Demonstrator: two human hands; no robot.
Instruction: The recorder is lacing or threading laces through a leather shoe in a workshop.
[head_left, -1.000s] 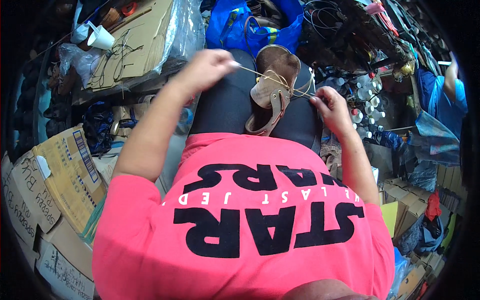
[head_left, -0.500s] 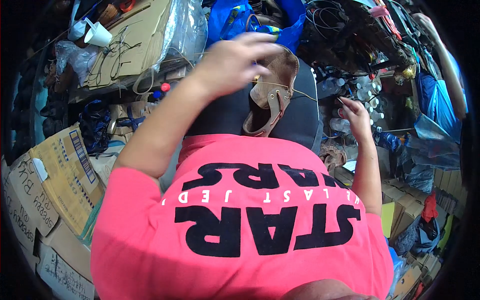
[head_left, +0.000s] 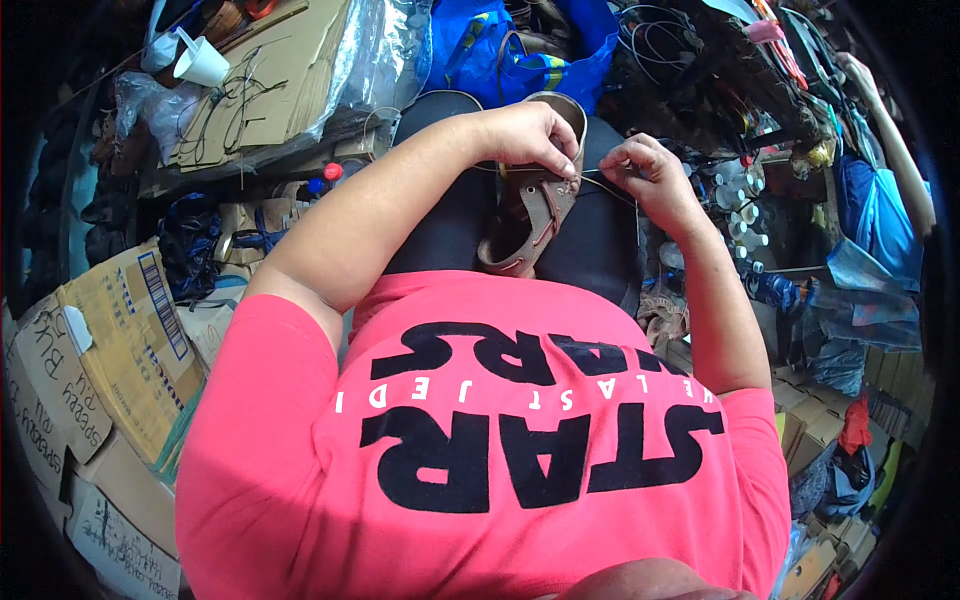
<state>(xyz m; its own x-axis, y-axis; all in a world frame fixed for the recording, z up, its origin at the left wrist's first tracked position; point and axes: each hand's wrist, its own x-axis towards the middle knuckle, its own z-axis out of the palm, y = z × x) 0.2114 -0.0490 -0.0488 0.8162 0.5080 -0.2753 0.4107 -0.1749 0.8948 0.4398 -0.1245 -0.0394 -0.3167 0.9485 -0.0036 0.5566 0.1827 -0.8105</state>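
A brown leather lace-up shoe (head_left: 545, 215) lies across my dark-trousered thighs, its opening towards me. My left hand (head_left: 530, 138) reaches over its far part, with thumb and fingers closed on the leather edge near the eyelets. A leather lace runs along the shoe's side. Just right of the shoe, my right hand (head_left: 648, 178) is raised with its fingertips pinched together. A thin thread (head_left: 592, 171) stretches between the shoe and those fingertips. Whether a needle is in the pinch is too small to tell. My left hand hides part of the upper.
A blue bag (head_left: 510, 65) stands beyond my knees. Stacked cardboard sheets (head_left: 270, 90) and a white cup (head_left: 201, 63) are at the far left. Small bottles (head_left: 740, 205) crowd the right side. Another person's arm (head_left: 890, 135) shows at the far right.
My left hand has come down from a blurred sweep above the shoe onto its edge. My right hand has moved left and farther away from my body, close to the shoe.
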